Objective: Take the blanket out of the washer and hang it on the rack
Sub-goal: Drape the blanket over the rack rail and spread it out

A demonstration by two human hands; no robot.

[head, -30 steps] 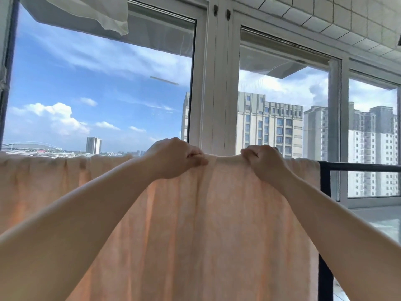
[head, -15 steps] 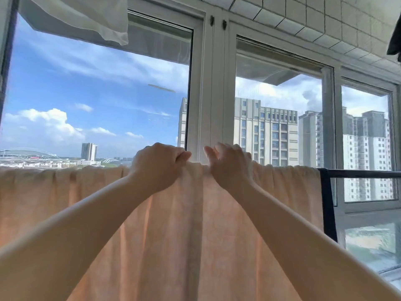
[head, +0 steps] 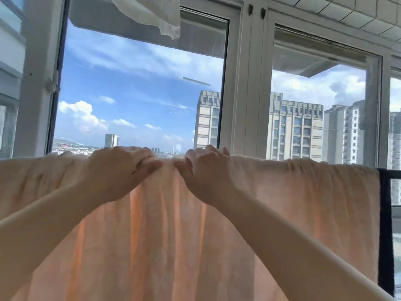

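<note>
A peach-coloured blanket (head: 282, 213) hangs draped over the top bar of a black drying rack (head: 386, 224), its fabric falling in soft vertical folds and spanning from the left edge of the view to the rack's right upright. Sunlight passes through the cloth, brightening the folds near its middle. Both of the person's bare forearms reach forward to the blanket's upper edge at the middle of the bar. The left hand (head: 121, 170) lies over that edge with its fingers (head: 149, 165) curled and pressed together, pinching a gather of fabric. The right hand (head: 206, 172) is just beside it, nearly touching, its fingers (head: 214, 149) hooked over the top of the bar and its thumb against the near face of the blanket, gripping the cloth there. Between the two hands the fabric is bunched into a small ridge. To the right of the blanket's edge, the rack's horizontal bar runs on bare towards the right edge of the view. Behind the rack stands a white-framed window (head: 245, 94), through which blue sky, clouds and tall apartment buildings (head: 295, 131) are seen. A white cloth (head: 160, 14) hangs from above near the upper edge of the view.
</note>
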